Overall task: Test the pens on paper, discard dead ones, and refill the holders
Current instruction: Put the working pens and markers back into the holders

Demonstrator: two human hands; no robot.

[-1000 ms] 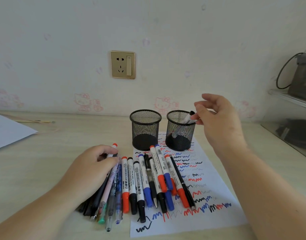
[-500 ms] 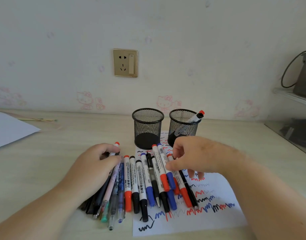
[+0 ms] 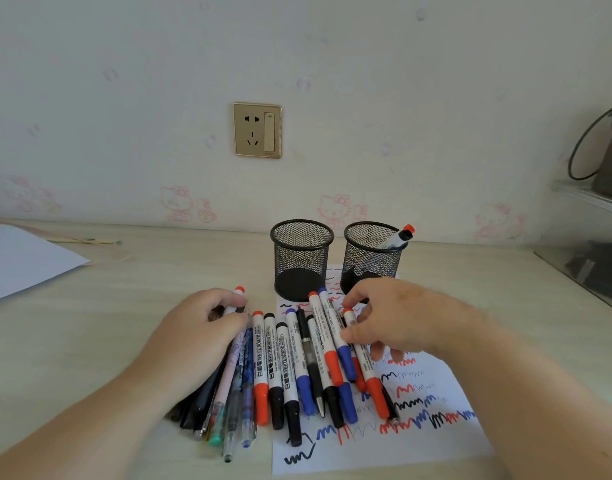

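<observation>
Two black mesh holders stand on the desk. The left holder (image 3: pixel 301 237) is empty; the right holder (image 3: pixel 370 251) has one red-tipped marker (image 3: pixel 399 236) leaning in it. Before them lies a row of whiteboard markers (image 3: pixel 297 368) with red, black and blue caps, partly on a scribbled test paper (image 3: pixel 422 431). My left hand (image 3: pixel 197 337) lies over a bundle of thin pens (image 3: pixel 228 403), fingers curled round their upper ends. My right hand (image 3: pixel 401 320) pinches the upper end of a red-capped marker (image 3: pixel 368 372) at the row's right side, between thumb and index finger.
A white sheet (image 3: pixel 23 261) lies at the far left, with a thin stick (image 3: pixel 86 241) behind it. A wall socket (image 3: pixel 257 130) sits above the desk. A glass shelf unit (image 3: pixel 588 268) stands at the right edge.
My right hand let go of a marker in the right holder, came down to the row and closed on a red-capped marker. My left hand stayed on the pen bundle.
</observation>
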